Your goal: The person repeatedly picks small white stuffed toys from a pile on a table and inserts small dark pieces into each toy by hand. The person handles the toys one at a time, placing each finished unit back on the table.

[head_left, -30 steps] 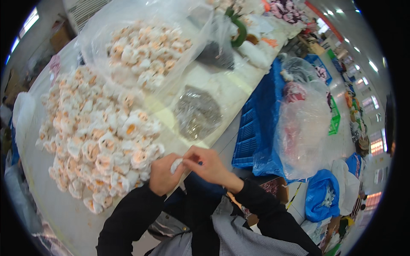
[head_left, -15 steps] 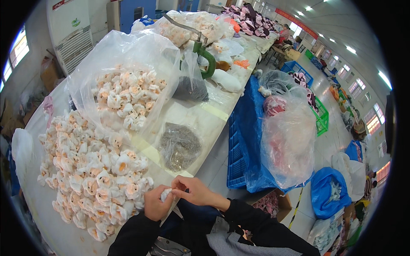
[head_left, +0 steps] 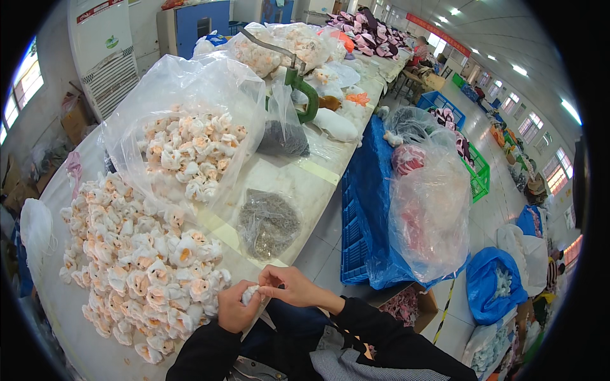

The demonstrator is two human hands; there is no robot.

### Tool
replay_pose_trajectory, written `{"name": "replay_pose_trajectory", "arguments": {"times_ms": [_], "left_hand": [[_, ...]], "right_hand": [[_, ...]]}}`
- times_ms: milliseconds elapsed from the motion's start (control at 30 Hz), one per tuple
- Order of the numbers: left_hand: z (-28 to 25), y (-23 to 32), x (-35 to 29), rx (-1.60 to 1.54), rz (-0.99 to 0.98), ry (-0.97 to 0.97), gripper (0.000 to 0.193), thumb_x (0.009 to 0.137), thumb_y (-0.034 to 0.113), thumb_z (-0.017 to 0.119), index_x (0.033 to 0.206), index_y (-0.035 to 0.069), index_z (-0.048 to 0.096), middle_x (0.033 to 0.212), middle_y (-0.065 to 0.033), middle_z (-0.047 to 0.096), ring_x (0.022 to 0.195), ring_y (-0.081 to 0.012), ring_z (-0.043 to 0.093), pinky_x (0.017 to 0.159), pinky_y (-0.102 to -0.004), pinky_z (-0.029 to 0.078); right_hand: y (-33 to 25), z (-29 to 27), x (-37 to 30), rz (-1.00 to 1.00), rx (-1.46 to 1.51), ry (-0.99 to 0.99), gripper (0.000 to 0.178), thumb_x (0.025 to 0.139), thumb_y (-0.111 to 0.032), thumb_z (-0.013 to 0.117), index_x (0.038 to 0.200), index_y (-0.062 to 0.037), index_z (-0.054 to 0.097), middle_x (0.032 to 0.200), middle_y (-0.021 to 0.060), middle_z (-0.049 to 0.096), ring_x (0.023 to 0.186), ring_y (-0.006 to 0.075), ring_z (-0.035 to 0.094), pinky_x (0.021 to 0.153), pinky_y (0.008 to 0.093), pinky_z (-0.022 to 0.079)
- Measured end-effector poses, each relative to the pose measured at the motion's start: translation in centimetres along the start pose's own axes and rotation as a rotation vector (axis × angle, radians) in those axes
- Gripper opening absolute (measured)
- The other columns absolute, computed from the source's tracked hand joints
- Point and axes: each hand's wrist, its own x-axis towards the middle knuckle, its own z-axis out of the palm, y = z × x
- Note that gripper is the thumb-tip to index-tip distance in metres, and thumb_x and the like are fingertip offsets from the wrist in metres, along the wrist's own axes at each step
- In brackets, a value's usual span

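Close to the table's near edge, my left hand (head_left: pixel 237 307) is closed around a small white fluffy plush piece (head_left: pixel 250 294). My right hand (head_left: pixel 289 286) meets it from the right, thumb and fingertips pinched at the piece; whether something tiny sits in that pinch is too small to tell. To the left spreads a large pile of white-and-peach plush pieces (head_left: pixel 152 273). Just beyond my hands lies a clear bag of small brownish-grey parts (head_left: pixel 269 222).
An open clear bag (head_left: pixel 190 152) of similar plush pieces stands behind the pile. A green hand press (head_left: pixel 305 95) is fixed at the table edge, beside a bag of dark parts (head_left: pixel 284 138). Right of the table, a blue crate (head_left: pixel 353 235) carries a large plastic bag (head_left: pixel 427 209).
Both hands stay together at the plush piece, with slight finger movement; more of its white fluff shows. The whole view has shifted a little.
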Motion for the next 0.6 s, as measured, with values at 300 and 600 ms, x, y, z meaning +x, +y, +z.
{"name": "replay_pose_trajectory", "arguments": {"times_ms": [300, 600], "left_hand": [[0.12, -0.42, -0.07, -0.023, -0.043, 0.066, 0.015, 0.089, 0.014, 0.075, 0.099, 0.002, 0.075, 0.074, -0.016, 0.071, 0.06, -0.0239, 0.068, 0.057, -0.0345, 0.05], [0.04, 0.06, 0.03, -0.01, -0.027, 0.056, 0.015, 0.089, 0.014, 0.076, 0.099, 0.002, 0.075, 0.076, -0.0158, 0.072, 0.063, -0.0224, 0.07, 0.06, -0.0341, 0.052]], "right_hand": [[-0.13, 0.26, -0.37, -0.019, 0.073, 0.013, 0.025, 0.102, -0.02, 0.073, 0.117, -0.0024, 0.065, 0.092, 0.0025, 0.071, 0.082, 0.0093, 0.065, 0.076, 0.0279, 0.055], [0.63, 0.67, -0.61, 0.016, 0.147, 0.037, 0.022, 0.103, -0.018, 0.072, 0.117, -0.0021, 0.065, 0.094, 0.0021, 0.072, 0.083, 0.0078, 0.064, 0.075, 0.0258, 0.052]]}}
